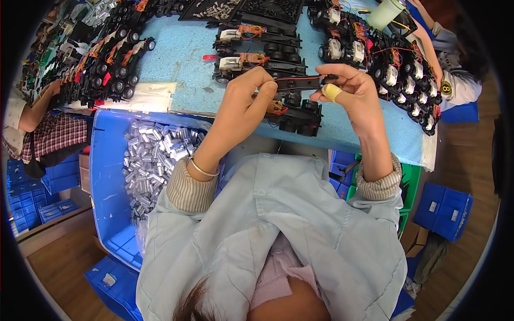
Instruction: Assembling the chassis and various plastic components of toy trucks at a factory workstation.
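pinching, with the curled left hand (243,104), the 9 o'clock end of a slim black part (300,83) with a red wire along it; grasping its 3 o'clock end between finger and thumb of the right hand (357,101), with a yellow wrap (331,93) around that thumb. holding the part nearly level between the 2 hands, above the near side of the blue tabletop (187,51). going by the clock outward from that part: at 6 o'clock, just beside it, a black wheeled chassis (302,117); at 10 o'clock, more chassis with white housings (230,63), beside a red tag (209,57); farther off between 10 and 11, a dark tray (193,20) of small pale pieces; at 2 o'clock, a translucent cup (385,14); at 3 and 9 o'clock, crowded rows of similar chassis, with a co-worker's sleeve (461,88) beyond at 3 and another person's forearm (40,107) beyond at 9; at 8 o'clock, a blue bin (101,176) of silver metal pieces (155,155); at 4 o'clock, well apart, blue crates (444,211).
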A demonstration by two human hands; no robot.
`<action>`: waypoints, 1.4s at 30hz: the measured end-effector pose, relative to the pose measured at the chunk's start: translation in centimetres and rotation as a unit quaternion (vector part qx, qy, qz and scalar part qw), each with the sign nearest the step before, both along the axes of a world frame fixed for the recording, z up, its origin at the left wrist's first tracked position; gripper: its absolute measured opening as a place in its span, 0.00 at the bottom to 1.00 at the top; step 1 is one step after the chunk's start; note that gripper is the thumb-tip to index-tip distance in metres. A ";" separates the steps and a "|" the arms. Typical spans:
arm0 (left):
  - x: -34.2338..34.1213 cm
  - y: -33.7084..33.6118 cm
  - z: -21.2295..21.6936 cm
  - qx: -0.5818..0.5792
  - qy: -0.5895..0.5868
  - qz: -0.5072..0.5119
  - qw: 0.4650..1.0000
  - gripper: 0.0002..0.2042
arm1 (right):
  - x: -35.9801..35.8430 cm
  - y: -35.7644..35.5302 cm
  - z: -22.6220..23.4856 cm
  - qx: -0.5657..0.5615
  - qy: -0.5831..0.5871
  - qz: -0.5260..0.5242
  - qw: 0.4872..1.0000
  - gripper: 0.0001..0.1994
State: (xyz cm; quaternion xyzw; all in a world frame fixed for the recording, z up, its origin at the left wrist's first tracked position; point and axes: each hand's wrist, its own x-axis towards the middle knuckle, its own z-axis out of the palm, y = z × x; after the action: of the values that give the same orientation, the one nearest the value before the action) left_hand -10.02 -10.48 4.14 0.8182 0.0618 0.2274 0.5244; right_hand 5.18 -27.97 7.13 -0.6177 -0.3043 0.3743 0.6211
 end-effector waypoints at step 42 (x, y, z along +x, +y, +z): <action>-3.4 -3.5 -4.5 0.287 -0.059 0.100 0.951 0.08 | 20.5 25.5 -8.9 -0.236 -0.667 0.005 0.707 0.06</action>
State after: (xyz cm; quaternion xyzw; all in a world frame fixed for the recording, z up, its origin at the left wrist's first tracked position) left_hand -13.41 -14.00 -0.34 0.9090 0.0444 0.3342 0.2452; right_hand 25.69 -2.47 -1.75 -0.8311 -0.5442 -0.0730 0.0884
